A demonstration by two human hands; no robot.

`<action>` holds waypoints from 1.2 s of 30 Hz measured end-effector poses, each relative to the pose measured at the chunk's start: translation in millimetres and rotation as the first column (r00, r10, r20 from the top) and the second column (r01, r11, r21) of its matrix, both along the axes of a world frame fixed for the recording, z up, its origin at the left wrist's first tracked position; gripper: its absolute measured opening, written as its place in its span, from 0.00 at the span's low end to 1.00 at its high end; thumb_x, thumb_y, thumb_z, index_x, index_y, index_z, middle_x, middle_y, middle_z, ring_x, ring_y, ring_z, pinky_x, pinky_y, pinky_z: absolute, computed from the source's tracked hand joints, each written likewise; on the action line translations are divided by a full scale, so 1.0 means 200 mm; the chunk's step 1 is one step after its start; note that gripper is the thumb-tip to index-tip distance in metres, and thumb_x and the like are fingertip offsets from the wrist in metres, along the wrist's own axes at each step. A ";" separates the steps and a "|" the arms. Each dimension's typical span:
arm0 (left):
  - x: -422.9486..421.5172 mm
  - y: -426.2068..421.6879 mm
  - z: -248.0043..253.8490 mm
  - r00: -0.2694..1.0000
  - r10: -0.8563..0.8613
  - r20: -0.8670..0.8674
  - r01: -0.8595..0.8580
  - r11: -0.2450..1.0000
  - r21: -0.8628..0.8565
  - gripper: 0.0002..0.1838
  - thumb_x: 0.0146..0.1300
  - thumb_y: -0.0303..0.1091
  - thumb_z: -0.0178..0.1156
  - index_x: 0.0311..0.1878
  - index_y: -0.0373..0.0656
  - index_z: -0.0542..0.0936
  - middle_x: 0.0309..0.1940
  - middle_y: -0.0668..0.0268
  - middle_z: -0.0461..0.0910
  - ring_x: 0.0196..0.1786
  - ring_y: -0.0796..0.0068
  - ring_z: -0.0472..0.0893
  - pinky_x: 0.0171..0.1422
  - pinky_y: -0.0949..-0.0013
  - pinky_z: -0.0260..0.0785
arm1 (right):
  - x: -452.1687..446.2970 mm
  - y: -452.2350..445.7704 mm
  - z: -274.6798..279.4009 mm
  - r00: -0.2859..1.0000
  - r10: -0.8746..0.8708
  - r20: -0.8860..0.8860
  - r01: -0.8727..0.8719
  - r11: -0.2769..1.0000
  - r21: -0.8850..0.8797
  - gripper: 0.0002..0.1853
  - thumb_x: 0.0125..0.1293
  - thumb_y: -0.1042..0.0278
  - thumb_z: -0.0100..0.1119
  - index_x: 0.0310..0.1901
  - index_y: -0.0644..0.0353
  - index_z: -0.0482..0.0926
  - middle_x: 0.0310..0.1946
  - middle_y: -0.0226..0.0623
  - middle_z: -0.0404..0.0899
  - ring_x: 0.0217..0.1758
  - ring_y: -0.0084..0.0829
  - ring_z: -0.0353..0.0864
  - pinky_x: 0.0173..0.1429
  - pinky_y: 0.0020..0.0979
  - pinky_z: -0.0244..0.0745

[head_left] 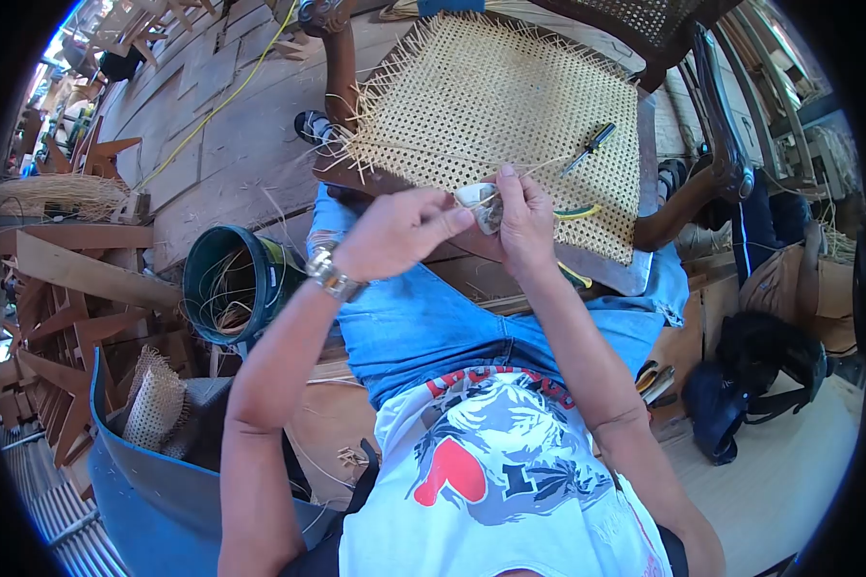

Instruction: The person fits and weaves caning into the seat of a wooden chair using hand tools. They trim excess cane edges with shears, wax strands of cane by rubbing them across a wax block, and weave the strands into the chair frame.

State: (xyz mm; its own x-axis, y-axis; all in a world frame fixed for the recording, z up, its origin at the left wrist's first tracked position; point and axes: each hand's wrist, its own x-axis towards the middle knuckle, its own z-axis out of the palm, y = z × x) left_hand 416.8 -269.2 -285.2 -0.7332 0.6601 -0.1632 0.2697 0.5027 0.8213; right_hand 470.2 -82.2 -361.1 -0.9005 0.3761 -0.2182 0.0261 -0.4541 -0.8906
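I watch from afar, taking the two hands as the centre of my clock. The woven panel of honey-coloured cane [510, 91] spans twelve to two o'clock, laid across the seat of a dark carved wooden chair [332, 67], its frayed ends bristling at ten and twelve. The right hand [527, 216] has thumb and forefinger pinched on a thin tan cane strand [548, 163] just above the panel's near edge. The left hand [404, 231] has its fingers bent and thumb stretched toward a small glossy whitish lump [476, 195] between the hands; the view is too coarse for me to name that lump, or tell whether the left fingers grasp it.

To do this well, I would keep the right pinch close to the working end, pull evenly so the strand lies flat and untwisted, and spare the neighbouring weave. The slim screwdriver with a black-and-yellow handle [601, 135] at two o'clock and the curved yellow-and-green tool handle [579, 213] at three are best kept clear of the strand.
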 end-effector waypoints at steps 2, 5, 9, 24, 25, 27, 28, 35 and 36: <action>0.03 0.04 -0.06 0.981 0.012 0.192 -0.015 1.000 0.016 0.21 0.73 0.52 0.64 0.42 0.40 0.87 0.29 0.62 0.87 0.30 0.71 0.83 0.36 0.64 0.73 | 0.02 -0.02 0.04 1.000 -0.006 -0.006 0.005 0.994 -0.113 0.20 0.81 0.52 0.56 0.40 0.63 0.82 0.30 0.38 0.84 0.24 0.25 0.81 0.24 0.26 0.77; 0.02 -0.13 0.05 0.993 0.062 -0.103 -0.081 0.979 -0.187 0.17 0.76 0.45 0.62 0.45 0.39 0.87 0.34 0.66 0.89 0.36 0.77 0.83 0.43 0.69 0.75 | 0.08 0.06 0.08 0.994 0.079 0.072 -0.016 0.780 -0.626 0.20 0.80 0.51 0.57 0.41 0.62 0.82 0.33 0.39 0.85 0.24 0.26 0.80 0.23 0.24 0.73; -0.44 -1.05 0.01 0.808 0.141 -0.572 -0.370 0.876 -0.308 0.16 0.76 0.39 0.53 0.53 0.48 0.89 0.45 0.58 0.89 0.47 0.59 0.88 0.55 0.57 0.78 | 0.24 0.37 0.12 0.969 0.127 -0.211 -0.244 0.599 -0.763 0.19 0.79 0.51 0.59 0.41 0.61 0.83 0.34 0.39 0.85 0.25 0.26 0.79 0.22 0.23 0.71; -0.20 -0.16 0.19 0.982 0.105 -0.156 -0.132 0.977 -0.170 0.23 0.73 0.48 0.66 0.59 0.38 0.84 0.48 0.62 0.88 0.52 0.74 0.84 0.61 0.67 0.75 | 0.08 0.17 -0.03 0.999 -0.043 0.034 0.041 0.998 0.055 0.20 0.82 0.51 0.54 0.43 0.63 0.80 0.31 0.40 0.86 0.25 0.26 0.86 0.25 0.28 0.83; -0.13 -0.05 0.13 0.990 0.021 -0.142 -0.040 0.990 -0.138 0.22 0.73 0.47 0.66 0.58 0.38 0.84 0.46 0.64 0.88 0.49 0.77 0.84 0.58 0.68 0.75 | 0.07 0.14 -0.02 0.997 -0.063 0.041 0.061 0.996 0.060 0.21 0.82 0.50 0.53 0.43 0.63 0.80 0.30 0.40 0.86 0.25 0.26 0.85 0.25 0.27 0.82; -0.03 0.09 0.00 0.996 -0.050 0.078 0.053 0.998 -0.042 0.19 0.73 0.45 0.66 0.55 0.38 0.85 0.40 0.66 0.88 0.43 0.81 0.83 0.52 0.71 0.75 | 0.06 0.12 -0.01 0.996 -0.086 0.039 0.083 0.995 0.057 0.21 0.82 0.50 0.53 0.43 0.63 0.81 0.30 0.39 0.85 0.24 0.25 0.84 0.25 0.26 0.81; 0.00 0.13 -0.05 0.957 -0.043 0.286 0.040 0.999 0.016 0.18 0.74 0.45 0.65 0.52 0.38 0.85 0.37 0.67 0.88 0.40 0.82 0.82 0.49 0.72 0.74 | 0.07 0.12 -0.01 0.996 -0.086 0.031 0.085 0.995 0.047 0.21 0.82 0.51 0.54 0.42 0.63 0.81 0.30 0.39 0.85 0.25 0.26 0.84 0.25 0.26 0.81; -0.22 -0.28 -0.26 0.809 -0.006 -0.588 -0.161 0.960 -0.230 0.10 0.68 0.37 0.64 0.46 0.43 0.88 0.38 0.54 0.88 0.41 0.55 0.88 0.46 0.61 0.80 | 0.20 0.28 0.13 0.949 0.151 -0.277 -0.314 0.534 -0.785 0.14 0.79 0.55 0.60 0.45 0.59 0.81 0.34 0.38 0.84 0.29 0.29 0.86 0.24 0.27 0.82; -0.44 -0.61 -0.44 0.714 0.089 -0.694 -0.350 0.904 -0.244 0.09 0.67 0.35 0.63 0.45 0.45 0.89 0.41 0.56 0.89 0.42 0.59 0.88 0.48 0.60 0.80 | 0.24 0.34 0.26 0.944 -0.002 -0.329 -0.293 0.452 -0.843 0.14 0.79 0.55 0.58 0.46 0.58 0.81 0.36 0.38 0.84 0.28 0.29 0.85 0.24 0.27 0.81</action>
State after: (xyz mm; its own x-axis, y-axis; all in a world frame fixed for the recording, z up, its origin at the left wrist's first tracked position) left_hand 329.8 -390.3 -373.1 -0.8537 0.4637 0.2370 0.5144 0.8215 0.2460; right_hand 519.0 -13.7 -308.4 -0.9933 -0.0227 -0.1136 0.0235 -0.9997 -0.0057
